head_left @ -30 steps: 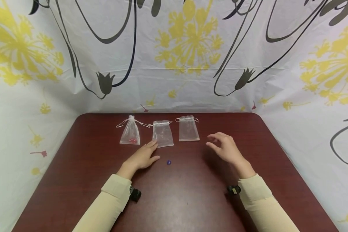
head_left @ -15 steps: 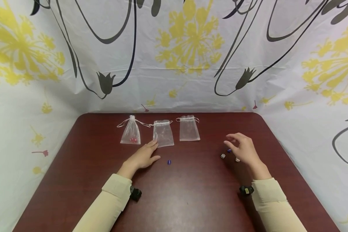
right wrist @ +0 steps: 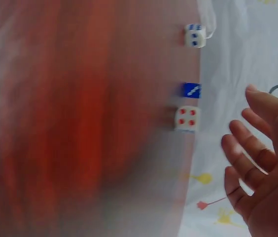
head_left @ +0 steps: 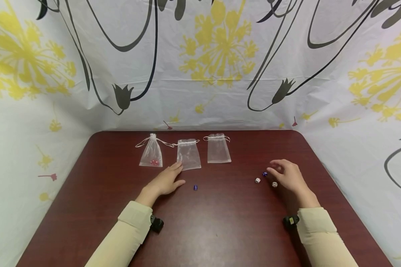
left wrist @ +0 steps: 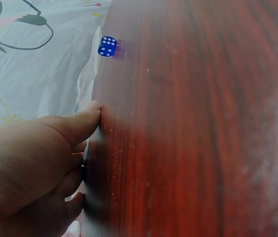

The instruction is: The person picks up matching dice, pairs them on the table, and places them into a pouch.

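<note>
As your right hand (head_left: 289,176) shifts right, relaxed and visibly empty, three dice (head_left: 257,180) lie exposed on the tabletop (head_left: 204,233), unbagged. Your outstretched left hand (head_left: 163,180) touches the middle bag (head_left: 189,155), near a lone blue die (head_left: 195,187).

Soft, even light fills my head view, leaving a pale sheen on the table (head_left: 207,237) and a dark shadow beside my right sleeve (head_left: 324,237). My left wrist view has whitish glare toward its right edge, yet the blue die (left wrist: 107,46) reads clearly. My right wrist view smears the tabletop into reddish blur; my right hand (right wrist: 262,158) looks dim against brighter cloth (right wrist: 237,49).
</note>
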`<action>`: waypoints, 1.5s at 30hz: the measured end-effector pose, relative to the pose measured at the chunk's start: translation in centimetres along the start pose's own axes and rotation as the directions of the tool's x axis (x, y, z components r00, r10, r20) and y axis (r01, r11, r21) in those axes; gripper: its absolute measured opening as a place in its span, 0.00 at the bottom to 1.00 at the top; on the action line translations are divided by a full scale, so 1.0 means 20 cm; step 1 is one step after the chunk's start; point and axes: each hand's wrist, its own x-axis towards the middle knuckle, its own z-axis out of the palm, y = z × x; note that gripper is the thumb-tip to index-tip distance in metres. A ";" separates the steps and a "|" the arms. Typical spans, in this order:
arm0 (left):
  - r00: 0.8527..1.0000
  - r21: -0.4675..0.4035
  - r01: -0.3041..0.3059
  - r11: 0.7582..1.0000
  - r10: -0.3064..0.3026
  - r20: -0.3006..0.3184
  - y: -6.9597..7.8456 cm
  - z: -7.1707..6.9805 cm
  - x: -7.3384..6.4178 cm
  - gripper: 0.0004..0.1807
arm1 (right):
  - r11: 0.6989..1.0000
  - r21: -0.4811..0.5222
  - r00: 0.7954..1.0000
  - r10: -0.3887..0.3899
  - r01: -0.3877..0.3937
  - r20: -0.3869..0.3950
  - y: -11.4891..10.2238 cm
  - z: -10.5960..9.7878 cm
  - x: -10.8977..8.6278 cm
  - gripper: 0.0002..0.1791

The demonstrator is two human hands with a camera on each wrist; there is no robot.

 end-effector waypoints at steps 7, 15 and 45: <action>1.000 0.006 -0.009 1.000 0.009 -0.008 0.00 0.00 0.01 0.35 | 0.998 0.007 0.986 0.065 -0.066 0.154 0.04 0.00 -0.01 0.16; 1.000 0.003 -0.008 1.000 0.008 -0.009 0.00 -0.01 0.00 0.35 | 0.997 0.013 0.981 0.073 -0.077 0.179 0.06 0.03 -0.01 0.17; 1.000 -0.025 0.002 1.000 -0.002 -0.007 0.01 -0.01 -0.01 0.35 | 0.997 0.019 0.993 -0.079 0.077 0.088 0.09 0.13 0.00 0.07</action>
